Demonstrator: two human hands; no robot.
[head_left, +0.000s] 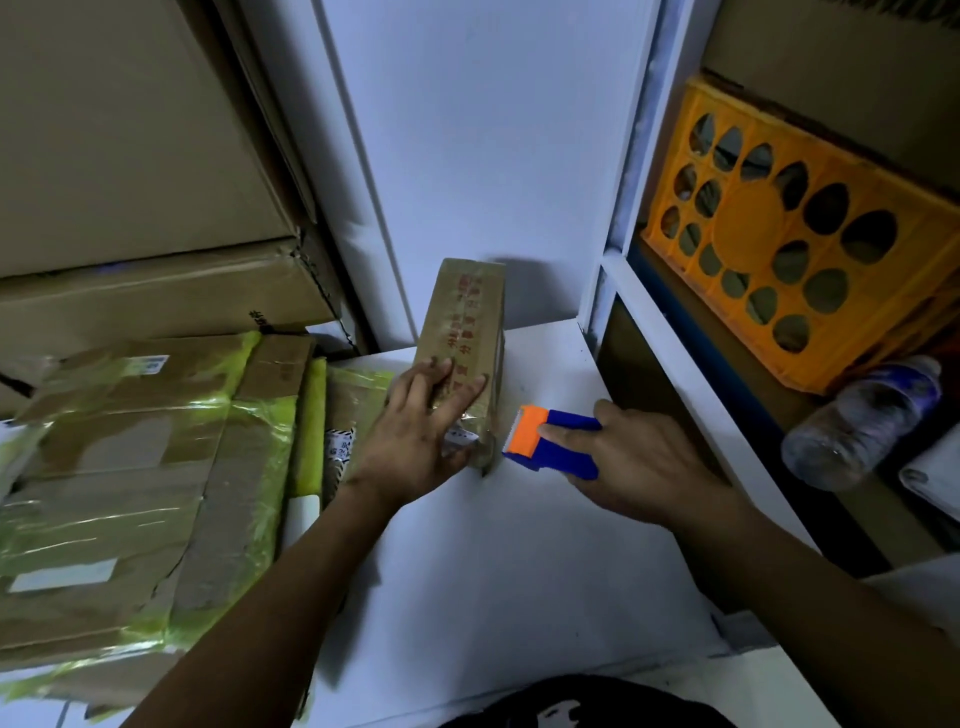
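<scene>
A small brown cardboard parcel (465, 322) wrapped in clear tape with red print lies on the white table (493, 571). My left hand (415, 431) rests flat on the parcel's near end, fingers spread over its top and thumb at its near edge. My right hand (639, 462) grips a blue and orange tape dispenser (550, 439), index finger laid along its top. The dispenser's orange head sits just right of the parcel's near corner.
Taped cardboard parcels with yellow-green tape (130, 493) are stacked at the left. Large cartons (135, 156) rise behind them. An orange plastic crate (800, 249) and a plastic bottle (862, 421) sit on the shelf at right. A white wall stands behind the table.
</scene>
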